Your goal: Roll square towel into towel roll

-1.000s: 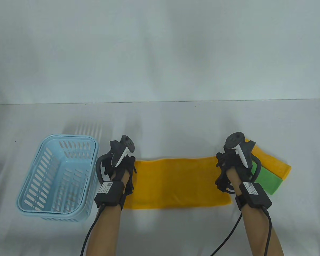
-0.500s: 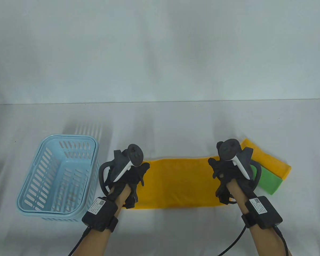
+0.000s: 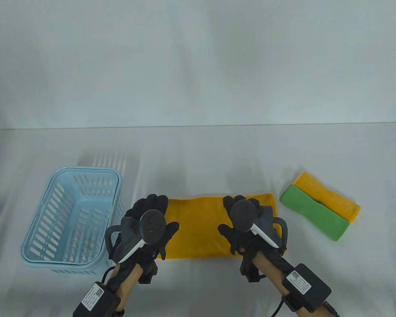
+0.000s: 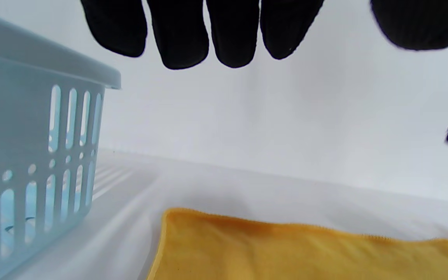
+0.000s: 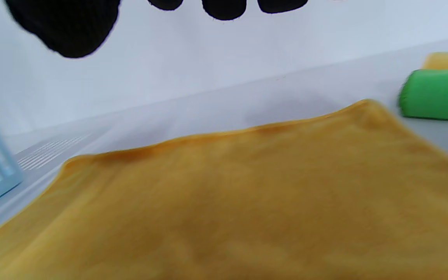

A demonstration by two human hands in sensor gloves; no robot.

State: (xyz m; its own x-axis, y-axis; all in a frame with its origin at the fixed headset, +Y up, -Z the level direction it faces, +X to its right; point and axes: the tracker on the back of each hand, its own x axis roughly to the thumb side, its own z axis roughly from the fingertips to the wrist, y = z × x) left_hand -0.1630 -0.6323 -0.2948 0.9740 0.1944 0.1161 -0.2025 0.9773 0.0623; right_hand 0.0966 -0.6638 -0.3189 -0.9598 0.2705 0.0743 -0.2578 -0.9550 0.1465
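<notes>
Neither grip holds anything: the left hand [image 3: 150,228] hovers with its fingers [image 4: 181,35] straight and spread above the left end of the folded yellow towel [image 3: 198,228], and the right hand [image 3: 242,228] hangs the same way, fingers extended, over the towel's right part. From the wrist views the fingertips of both hands stand clear of the cloth, with pale background showing beneath them.

Under and between the two hands the towel lies flat on the white counter [image 3: 198,155] as a long band running left to right, unrolled; its far edge shows past the fingertips and its near edge runs just behind the palms. Its right end reaches slightly beyond the right hand.

Off the outer side of the left hand, just beside it, stands a light blue slotted basket [image 3: 36,237]. Off the outer side of the right hand, apart from the towel's end, lie a green folded cloth [image 3: 312,213] and a second yellow folded cloth [image 3: 330,198], side by side and touching, both set at an angle.
</notes>
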